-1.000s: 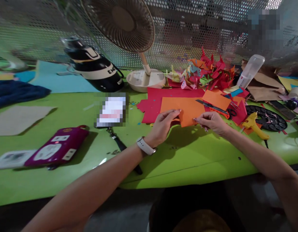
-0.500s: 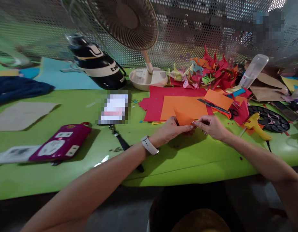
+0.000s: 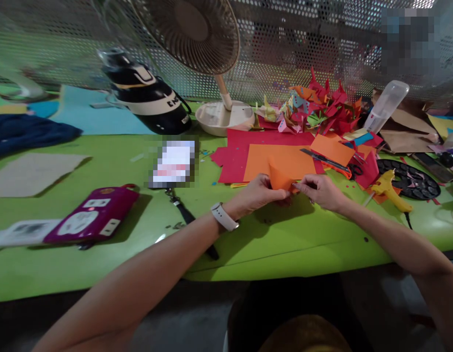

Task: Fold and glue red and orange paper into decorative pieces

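Note:
A small piece of orange paper, bent into a pointed shape, is held above the front part of the green table. My left hand, with a white watch on the wrist, is closed on its left side, thumb in front. My right hand pinches the paper's right corner between thumb and finger. Just behind my hands lie a flat orange sheet and a larger red sheet beneath it. To the right of these, a box cutter lies across the papers.
A pile of folded paper pieces sits behind, beside a fan. At right are a yellow glue gun and a black round tray. At left lie a phone, a purple pouch and a tilted black bottle.
The orange paper has turned slightly between my fingers, and its raised point now looks more curved. My left wrist has shifted a little to the left and up.

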Demonstrator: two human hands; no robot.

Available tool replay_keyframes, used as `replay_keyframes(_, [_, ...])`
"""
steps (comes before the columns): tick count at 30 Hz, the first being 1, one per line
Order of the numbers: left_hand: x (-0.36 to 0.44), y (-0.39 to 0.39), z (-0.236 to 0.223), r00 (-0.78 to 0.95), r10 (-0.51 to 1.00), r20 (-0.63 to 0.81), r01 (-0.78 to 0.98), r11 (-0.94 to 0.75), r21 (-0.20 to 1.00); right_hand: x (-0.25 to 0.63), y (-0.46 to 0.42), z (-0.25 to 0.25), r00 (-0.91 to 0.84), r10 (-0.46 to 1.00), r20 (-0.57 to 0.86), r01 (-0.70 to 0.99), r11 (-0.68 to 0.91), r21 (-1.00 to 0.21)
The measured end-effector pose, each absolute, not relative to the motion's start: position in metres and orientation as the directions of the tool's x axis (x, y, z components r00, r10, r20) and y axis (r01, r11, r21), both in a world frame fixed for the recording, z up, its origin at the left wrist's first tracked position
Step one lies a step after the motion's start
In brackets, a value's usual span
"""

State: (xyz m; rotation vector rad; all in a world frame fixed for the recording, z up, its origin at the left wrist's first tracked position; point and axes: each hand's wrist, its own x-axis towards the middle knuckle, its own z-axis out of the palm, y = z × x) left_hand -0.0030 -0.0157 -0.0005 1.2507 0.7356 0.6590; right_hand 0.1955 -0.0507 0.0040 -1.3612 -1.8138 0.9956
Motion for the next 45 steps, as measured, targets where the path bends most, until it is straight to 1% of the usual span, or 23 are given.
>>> replay_keyframes(3, [-0.005, -0.013, -0.001, 0.615, 0.776, -0.138, -0.039, 0.204, 0.978, 0.196, -0.049, 0.004, -0.24, 0.97, 0.048, 0.463, 0.158, -0.872])
replay_keyframes(9, [-0.009, -0.006, -0.005, 0.608, 0.773, -0.182, 0.049, 0.192, 0.98, 0.196, -0.049, 0.01, -0.216, 0.976, 0.031, 0.449, 0.127, -0.885])
replay_keyframes(14, [-0.012, -0.002, -0.006, 0.621, 0.767, -0.163, 0.04, 0.177, 0.983, 0.195, -0.049, 0.012, -0.22, 0.975, 0.025, 0.446, 0.124, -0.887])
replay_keyframes(20, [-0.013, -0.003, -0.004, 0.614, 0.769, -0.177, 0.065, 0.174, 0.983, 0.198, -0.046, 0.006, -0.223, 0.975, 0.022, 0.429, 0.118, -0.896])
replay_keyframes(23, [-0.017, 0.0, -0.002, 0.642, 0.743, -0.19, 0.08, 0.182, 0.98, 0.203, -0.043, 0.004, -0.223, 0.974, 0.03, 0.434, 0.127, -0.892])
replay_keyframes(25, [-0.02, 0.003, 0.0, 0.666, 0.716, -0.207, 0.064, 0.222, 0.973, 0.207, -0.039, 0.002, -0.227, 0.972, 0.064, 0.435, 0.16, -0.886])
replay_keyframes(27, [-0.021, 0.007, 0.001, 0.672, 0.703, -0.232, 0.012, 0.303, 0.953, 0.21, -0.034, 0.0, -0.229, 0.967, 0.115, 0.417, 0.204, -0.885])
replay_keyframes(29, [-0.02, 0.009, 0.002, 0.655, 0.707, -0.266, -0.022, 0.37, 0.929, 0.213, -0.031, -0.003, -0.234, 0.959, 0.158, 0.384, 0.241, -0.892])
replay_keyframes(30, [-0.019, 0.009, 0.002, 0.635, 0.723, -0.272, -0.023, 0.37, 0.929, 0.214, -0.031, -0.003, -0.241, 0.955, 0.173, 0.365, 0.254, -0.896])
replay_keyframes(32, [-0.016, 0.008, 0.001, 0.581, 0.783, -0.221, -0.008, 0.277, 0.961, 0.215, -0.032, -0.003, -0.252, 0.951, 0.18, 0.347, 0.263, -0.9])
replay_keyframes(34, [-0.013, 0.006, -0.001, 0.56, 0.818, -0.131, 0.003, 0.156, 0.988, 0.216, -0.034, 0.0, -0.278, 0.95, 0.145, 0.331, 0.236, -0.914])
replay_keyframes(36, [-0.012, 0.004, -0.002, 0.575, 0.815, -0.072, 0.006, 0.084, 0.996, 0.218, -0.038, 0.004, -0.315, 0.945, 0.092, 0.306, 0.193, -0.933])
replay_keyframes(38, [-0.011, 0.004, -0.003, 0.59, 0.806, -0.048, 0.009, 0.053, 0.999, 0.216, -0.04, 0.006, -0.326, 0.944, 0.052, 0.32, 0.162, -0.934])
replay_keyframes(42, [-0.01, 0.001, -0.004, 0.604, 0.795, -0.066, 0.072, 0.028, 0.997, 0.207, -0.041, 0.002, -0.259, 0.966, -0.006, 0.409, 0.104, -0.907])
replay_keyframes(45, [-0.007, -0.001, -0.003, 0.591, 0.803, -0.079, 0.073, 0.044, 0.996, 0.202, -0.041, 0.0, -0.274, 0.959, -0.073, 0.345, 0.028, -0.938])
